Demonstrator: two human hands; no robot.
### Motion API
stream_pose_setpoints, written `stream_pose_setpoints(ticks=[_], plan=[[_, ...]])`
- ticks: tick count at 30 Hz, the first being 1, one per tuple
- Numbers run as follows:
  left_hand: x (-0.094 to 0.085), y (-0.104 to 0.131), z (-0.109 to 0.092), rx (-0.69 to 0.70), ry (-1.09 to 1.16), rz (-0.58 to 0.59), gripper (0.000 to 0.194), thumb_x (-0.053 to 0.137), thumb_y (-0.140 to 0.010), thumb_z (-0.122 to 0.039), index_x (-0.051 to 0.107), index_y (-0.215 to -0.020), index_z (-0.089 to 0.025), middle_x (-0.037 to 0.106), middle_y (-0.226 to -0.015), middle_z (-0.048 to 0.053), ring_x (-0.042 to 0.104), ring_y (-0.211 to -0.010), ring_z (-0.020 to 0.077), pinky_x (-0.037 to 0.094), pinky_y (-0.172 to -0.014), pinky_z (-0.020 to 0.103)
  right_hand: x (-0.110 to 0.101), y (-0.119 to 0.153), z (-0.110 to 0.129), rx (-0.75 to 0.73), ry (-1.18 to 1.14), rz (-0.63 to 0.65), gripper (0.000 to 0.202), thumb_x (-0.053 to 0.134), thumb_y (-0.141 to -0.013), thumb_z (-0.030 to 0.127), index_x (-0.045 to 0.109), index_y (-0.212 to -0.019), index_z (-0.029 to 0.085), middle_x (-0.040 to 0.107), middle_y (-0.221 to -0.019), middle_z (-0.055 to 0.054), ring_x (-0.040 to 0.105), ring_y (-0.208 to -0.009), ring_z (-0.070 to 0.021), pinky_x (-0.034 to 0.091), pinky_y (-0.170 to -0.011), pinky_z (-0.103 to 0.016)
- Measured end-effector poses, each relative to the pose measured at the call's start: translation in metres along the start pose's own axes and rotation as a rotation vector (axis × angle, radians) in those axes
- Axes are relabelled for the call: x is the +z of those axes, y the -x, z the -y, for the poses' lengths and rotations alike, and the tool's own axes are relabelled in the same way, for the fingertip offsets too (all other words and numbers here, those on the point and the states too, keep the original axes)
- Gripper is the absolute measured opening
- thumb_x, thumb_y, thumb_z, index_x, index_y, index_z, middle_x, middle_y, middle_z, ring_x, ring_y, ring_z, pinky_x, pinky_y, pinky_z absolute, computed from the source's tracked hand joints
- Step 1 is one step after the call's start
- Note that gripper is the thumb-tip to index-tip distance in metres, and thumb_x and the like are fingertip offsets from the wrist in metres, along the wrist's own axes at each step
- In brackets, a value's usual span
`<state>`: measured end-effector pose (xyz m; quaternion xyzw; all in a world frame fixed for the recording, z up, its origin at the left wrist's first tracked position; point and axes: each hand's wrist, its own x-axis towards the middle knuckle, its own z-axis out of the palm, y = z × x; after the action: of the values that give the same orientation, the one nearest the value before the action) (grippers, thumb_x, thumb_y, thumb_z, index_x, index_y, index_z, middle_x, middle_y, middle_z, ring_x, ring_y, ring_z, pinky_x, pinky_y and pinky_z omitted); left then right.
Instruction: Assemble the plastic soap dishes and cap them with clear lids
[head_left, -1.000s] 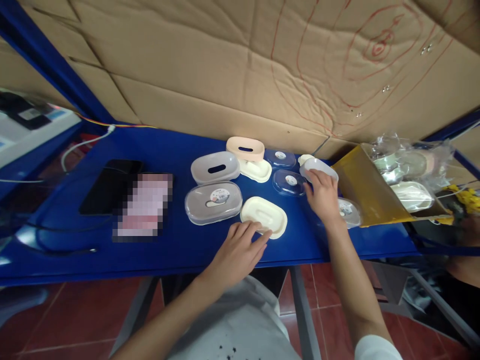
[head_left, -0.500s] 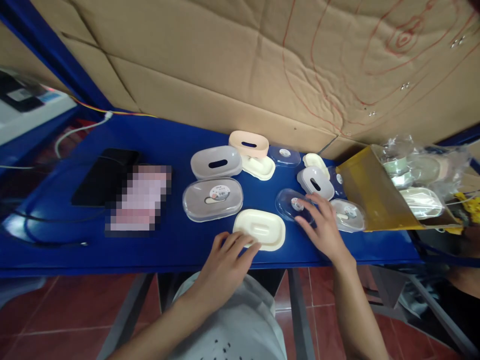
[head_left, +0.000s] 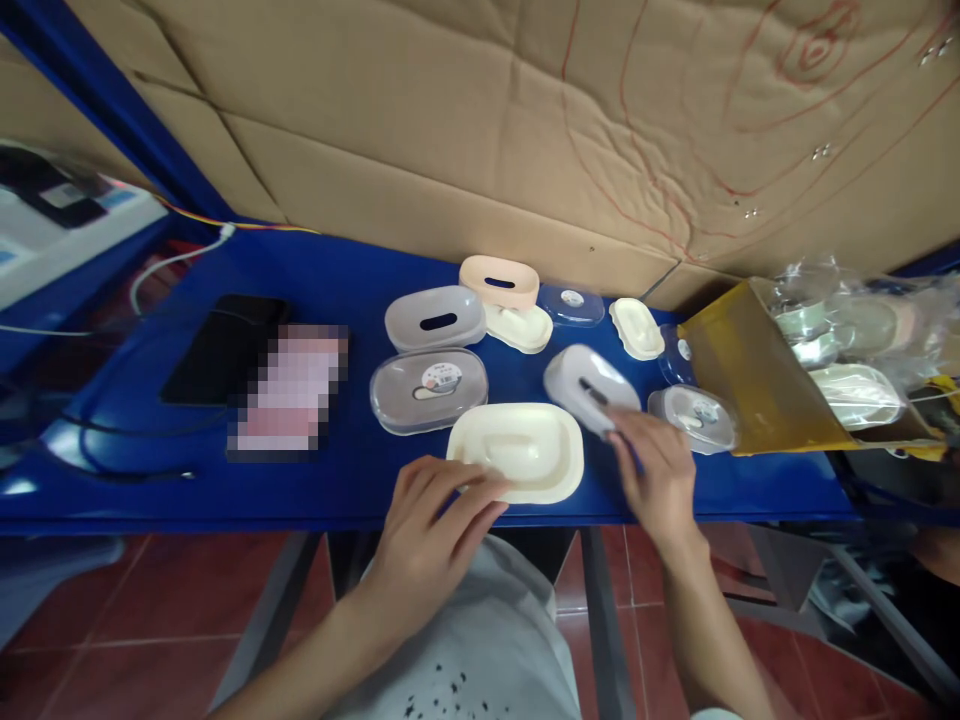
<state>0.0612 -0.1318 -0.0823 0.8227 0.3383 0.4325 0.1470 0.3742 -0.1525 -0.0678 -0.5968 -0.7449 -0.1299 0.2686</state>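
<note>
And here, close by the front edge of the desk [head_left: 349, 495], a cream tray [head_left: 540, 455] is touched at its near left rim by the left hand [head_left: 429, 525]: fingertips are laid over, thumb just below, though whether a pinch is made cannot be told. Just beyond the tray's right end, a grey box [head_left: 574, 378] is clamped at its near end between thumb and fingers of the right hand [head_left: 661, 475], slightly blurred. Best handled, it would seem, with the tray steadied by its rim alone and the box gripped lightly from outside, so that neither is tipped or scuffed.

Now the count, near to far. Two lidded boxes are seen, a left one [head_left: 429, 395] and a right one [head_left: 697, 420]. Two slotted grey boxes: the gripped one and another [head_left: 405, 320] farther left. Cream trays, three, with two behind, a middle one [head_left: 529, 330] and a right one [head_left: 637, 328]. Two loose clear lids, one beside the carton [head_left: 750, 390], one towards the back edge [head_left: 572, 305]. One peach box [head_left: 499, 268], also near the back edge.
</note>
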Motion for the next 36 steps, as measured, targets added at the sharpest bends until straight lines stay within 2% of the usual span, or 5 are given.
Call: stream_pose_setpoints(ticks=[10, 21, 25, 32, 36], plan=[[0.013, 0.021, 0.003, 0.139, -0.143, 0.308, 0.039, 0.046, -0.098, 0.007, 0.067, -0.121, -0.018, 0.071, -0.109, 0.007, 0.064, -0.099, 0.0232, 0.047, -0.1, 0.047, -0.009, 0.042, 0.04, 0.146, -0.223, -0.099, 0.032, 0.068, -0.101, 0.01, 0.072, -0.128, 0.025, 0.078, -0.115, -0.008, 0.072, -0.112, -0.0269, 0.057, -0.098, -0.046], [0.024, 0.029, 0.014, -0.018, -0.168, 0.039, 0.031, 0.066, -0.106, -0.029, 0.062, -0.136, -0.024, 0.06, -0.14, 0.015, 0.069, -0.117, 0.0259, 0.067, -0.089, 0.04, 0.009, 0.047, 0.072, -0.085, -0.321, 0.068, 0.03, 0.067, -0.101, 0.008, 0.069, -0.129, 0.019, 0.078, -0.113, -0.01, 0.072, -0.111, -0.0246, 0.055, -0.1, -0.046], [0.017, 0.023, 0.02, 0.052, -0.187, 0.135, 0.035, 0.066, -0.106, -0.022, 0.061, -0.14, -0.021, 0.052, -0.157, 0.018, 0.061, -0.14, 0.0321, 0.064, -0.108, 0.049, 0.018, 0.051, 0.078, -0.166, -0.265, 0.112, 0.03, 0.07, -0.101, 0.014, 0.069, -0.131, 0.018, 0.079, -0.117, -0.01, 0.072, -0.12, -0.0257, 0.054, -0.111, -0.049], [0.014, 0.022, 0.027, 0.079, -0.158, 0.238, 0.03, 0.067, -0.105, -0.021, 0.067, -0.135, -0.02, 0.059, -0.156, 0.014, 0.059, -0.143, 0.0318, 0.063, -0.111, 0.049, 0.015, 0.049, 0.058, -0.213, -0.259, 0.21, 0.035, 0.068, -0.104, 0.02, 0.067, -0.138, 0.023, 0.079, -0.126, -0.009, 0.065, -0.14, -0.0256, 0.047, -0.124, -0.051], [0.011, 0.021, 0.027, 0.086, -0.161, 0.269, 0.027, 0.064, -0.107, -0.023, 0.067, -0.134, -0.022, 0.059, -0.156, 0.013, 0.06, -0.142, 0.0321, 0.062, -0.111, 0.052, 0.017, 0.033, 0.012, 0.038, -0.102, 0.177, 0.054, 0.061, -0.108, 0.035, 0.05, -0.16, 0.027, 0.056, -0.162, -0.015, 0.04, -0.161, -0.0344, 0.038, -0.128, -0.065]])
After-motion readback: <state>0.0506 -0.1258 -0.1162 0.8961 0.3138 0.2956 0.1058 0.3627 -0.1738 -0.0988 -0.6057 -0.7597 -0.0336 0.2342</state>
